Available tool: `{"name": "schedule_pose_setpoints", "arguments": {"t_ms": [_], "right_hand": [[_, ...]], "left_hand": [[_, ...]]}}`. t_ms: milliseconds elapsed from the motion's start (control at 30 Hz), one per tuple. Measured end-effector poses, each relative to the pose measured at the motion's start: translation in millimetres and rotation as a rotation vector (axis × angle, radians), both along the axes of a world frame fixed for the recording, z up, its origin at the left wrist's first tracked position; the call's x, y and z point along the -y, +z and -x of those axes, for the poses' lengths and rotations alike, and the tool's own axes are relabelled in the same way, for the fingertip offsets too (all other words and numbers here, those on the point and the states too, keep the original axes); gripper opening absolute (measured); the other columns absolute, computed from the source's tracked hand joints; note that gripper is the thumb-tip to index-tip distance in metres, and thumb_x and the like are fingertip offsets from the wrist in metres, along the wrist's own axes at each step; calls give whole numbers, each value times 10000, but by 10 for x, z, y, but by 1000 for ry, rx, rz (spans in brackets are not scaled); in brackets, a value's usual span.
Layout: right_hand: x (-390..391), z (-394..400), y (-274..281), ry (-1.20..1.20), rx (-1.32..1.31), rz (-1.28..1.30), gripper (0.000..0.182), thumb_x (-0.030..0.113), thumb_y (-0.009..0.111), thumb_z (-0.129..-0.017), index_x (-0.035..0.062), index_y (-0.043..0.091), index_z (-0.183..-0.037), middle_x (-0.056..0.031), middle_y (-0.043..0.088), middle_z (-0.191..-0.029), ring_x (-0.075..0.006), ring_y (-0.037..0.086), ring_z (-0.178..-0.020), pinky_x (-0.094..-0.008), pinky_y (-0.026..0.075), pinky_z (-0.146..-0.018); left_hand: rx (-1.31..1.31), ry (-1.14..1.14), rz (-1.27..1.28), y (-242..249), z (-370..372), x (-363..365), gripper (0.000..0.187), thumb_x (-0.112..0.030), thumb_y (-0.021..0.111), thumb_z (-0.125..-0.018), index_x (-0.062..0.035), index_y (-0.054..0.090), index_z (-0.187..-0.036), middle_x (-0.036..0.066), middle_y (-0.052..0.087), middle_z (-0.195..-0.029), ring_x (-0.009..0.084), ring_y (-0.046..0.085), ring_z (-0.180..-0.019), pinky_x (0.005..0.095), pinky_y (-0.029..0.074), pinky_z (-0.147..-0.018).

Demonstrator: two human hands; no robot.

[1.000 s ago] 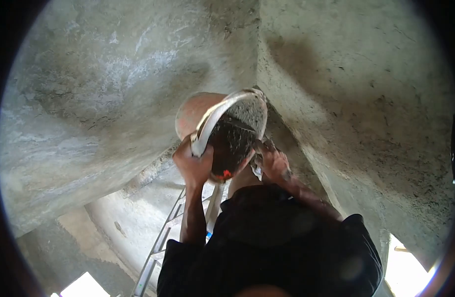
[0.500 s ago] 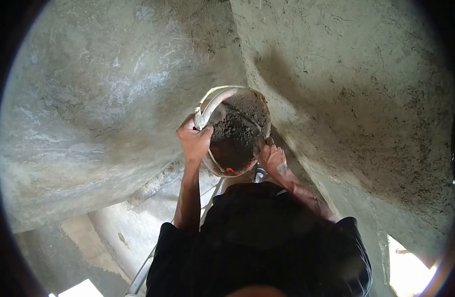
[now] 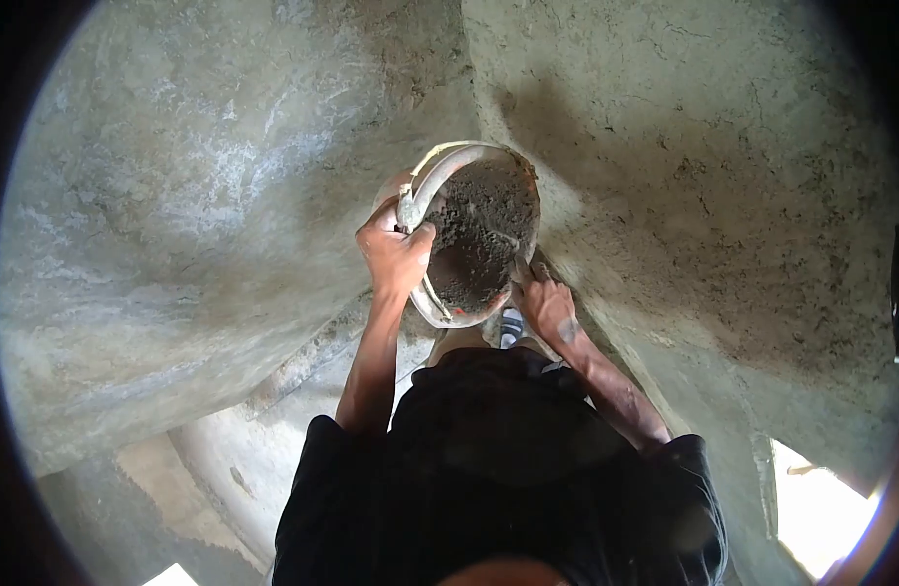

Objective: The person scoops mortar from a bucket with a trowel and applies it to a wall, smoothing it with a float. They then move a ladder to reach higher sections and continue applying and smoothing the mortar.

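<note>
A round bucket (image 3: 538, 210) is held out in front of my body, its mouth facing me. Dark grey, crumbly wet mortar (image 3: 484, 205) covers much of its inside, and a bit of orange-red shows low on the inner wall. Closed round the left rim, close to where the pale curved handle (image 3: 432, 186) lies, is my left hand (image 3: 399, 256), its thumb over the edge. My right hand (image 3: 545, 303) grips the lower right rim, with mortar-smeared fingers at the edge; some fingertips are hidden there.
Rough cement-coated walls rise on the left (image 3: 176, 244) and right (image 3: 723, 195), meeting in a corner beyond the bucket. A sandalled foot (image 3: 511, 327) shows below the bucket. Bright openings lie at the lower right (image 3: 821, 508) and lower left.
Both hands and the bucket have moved slightly up and away from my body. The mortar has shifted inside the bucket, and more of my foot shows beneath it.
</note>
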State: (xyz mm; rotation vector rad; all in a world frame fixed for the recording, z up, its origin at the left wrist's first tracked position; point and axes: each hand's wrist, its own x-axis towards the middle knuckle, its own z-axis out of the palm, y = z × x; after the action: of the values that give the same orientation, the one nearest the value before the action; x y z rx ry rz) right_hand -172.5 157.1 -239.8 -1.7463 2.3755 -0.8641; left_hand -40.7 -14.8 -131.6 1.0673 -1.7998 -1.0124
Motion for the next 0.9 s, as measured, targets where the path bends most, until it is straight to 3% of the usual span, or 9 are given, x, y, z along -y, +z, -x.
{"name": "schedule_pose_setpoints", "arguments": {"t_ms": [67, 100, 200, 267, 433, 600, 700, 833, 900], "right_hand": [[-14, -3, -239, 79, -272, -240, 331, 226, 543, -823, 64, 552, -1111, -198, 580, -1018, -318, 607, -678, -421, 499, -561], [62, -42, -201, 63, -30, -343, 427, 233, 536, -824, 90, 502, -1225, -204, 567, -1051, -318, 613, -745, -418, 510, -615], [166, -209, 111, 109, -70, 3, 333, 229, 538, -811, 52, 543, -1092, -187, 598, -940, -328, 597, -717, -422, 496, -627], [234, -159, -197, 57, -33, -496, 355, 237, 555, -801, 70, 541, -1113, -177, 616, -974, -300, 622, -830, -400, 532, -638], [365, -444, 239, -79, 86, -23, 252, 249, 534, -836, 19, 543, -939, -178, 583, -781, -345, 576, -577, -457, 466, -527], [391, -510, 97, -133, -88, -246, 281, 241, 547, -835, 29, 557, -1019, -185, 595, -760, -349, 589, -577, -435, 482, -521], [402, -651, 466, -254, 130, -173, 243, 233, 553, -826, 44, 576, -978, -188, 583, -692, -335, 570, -544, -435, 469, -515], [126, -827, -177, -224, -161, -144, 258, 182, 548, -810, -3, 548, -989, -224, 587, -691, -360, 602, -606, -460, 480, -545], [224, -1036, -75, -216, 100, -319, 221, 190, 550, -817, 4, 540, -936, -219, 586, -744, -366, 599, -651, -462, 479, -569]], "left_hand": [[-14, -19, -31, -27, -34, 21, 230, -4, 579, -635, 11, 650, -853, 24, 602, -736, 94, 540, -658, 242, 442, -618], [-27, -17, -51, -41, -22, 65, 248, -16, 581, -625, -4, 664, -859, 61, 651, -774, 116, 600, -682, 249, 471, -651], [-84, -41, 5, -152, -94, 183, 241, -10, 581, -632, 9, 661, -859, 59, 644, -738, 106, 591, -671, 248, 470, -639], [-24, -103, -90, -20, -157, 218, 240, 0, 587, -637, 13, 663, -865, 51, 640, -739, 106, 584, -658, 251, 465, -629], [-108, -164, -62, -63, -177, 307, 98, -3, 599, -630, 10, 626, -723, 49, 593, -651, 97, 531, -570, 239, 436, -557], [-41, -240, 46, -23, -157, 354, 83, -24, 602, -608, 20, 588, -676, 56, 547, -600, 109, 494, -519, 279, 419, -510], [-82, -271, 55, -43, -200, 383, 77, -32, 602, -608, 15, 585, -667, 63, 567, -608, 133, 517, -516, 278, 420, -509], [-114, -288, 171, -7, -189, 405, 90, -33, 597, -580, 10, 582, -657, 78, 551, -594, 174, 507, -492, 292, 408, -499], [-85, -305, 154, -37, -166, 418, 87, -30, 592, -576, 9, 579, -652, 77, 545, -588, 171, 499, -486, 293, 402, -494]]}}
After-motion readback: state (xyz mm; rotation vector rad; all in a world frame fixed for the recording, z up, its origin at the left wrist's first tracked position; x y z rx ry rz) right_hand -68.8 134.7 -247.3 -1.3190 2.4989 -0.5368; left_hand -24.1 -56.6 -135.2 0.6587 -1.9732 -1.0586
